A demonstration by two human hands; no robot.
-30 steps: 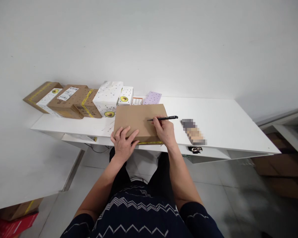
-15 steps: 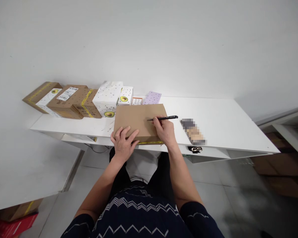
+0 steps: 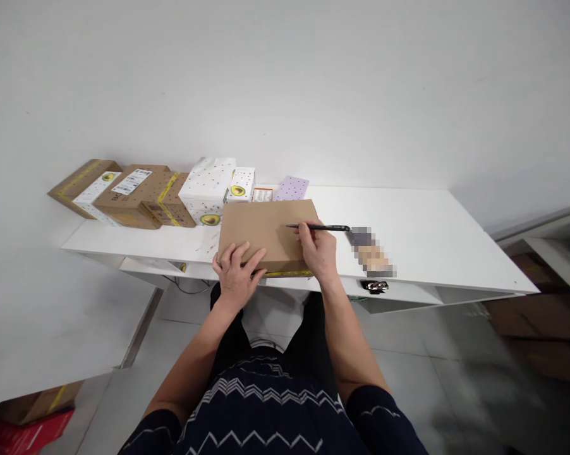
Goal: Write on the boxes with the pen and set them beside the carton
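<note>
A brown cardboard box (image 3: 261, 224) lies at the front edge of the white table, with yellow tape along its near side. My left hand (image 3: 240, 268) rests on its near left corner, fingers spread over the top. My right hand (image 3: 319, 249) is closed around a black pen (image 3: 330, 228) above the box's right part. The pen's tip points left, close over the cardboard; whether it touches I cannot tell. I see no clear writing on the top of the box.
Several brown and white boxes, such as a white avocado box (image 3: 208, 183), stand along the back left of the table (image 3: 422, 234). A lilac dotted card (image 3: 292, 188) lies behind my box. A pixelated flat object (image 3: 373, 253) lies to the right, a dark shiny item (image 3: 376, 287) on the shelf below.
My right hand has shifted slightly to the right with the pen, which now lies flatter. My left hand stays on the box.
</note>
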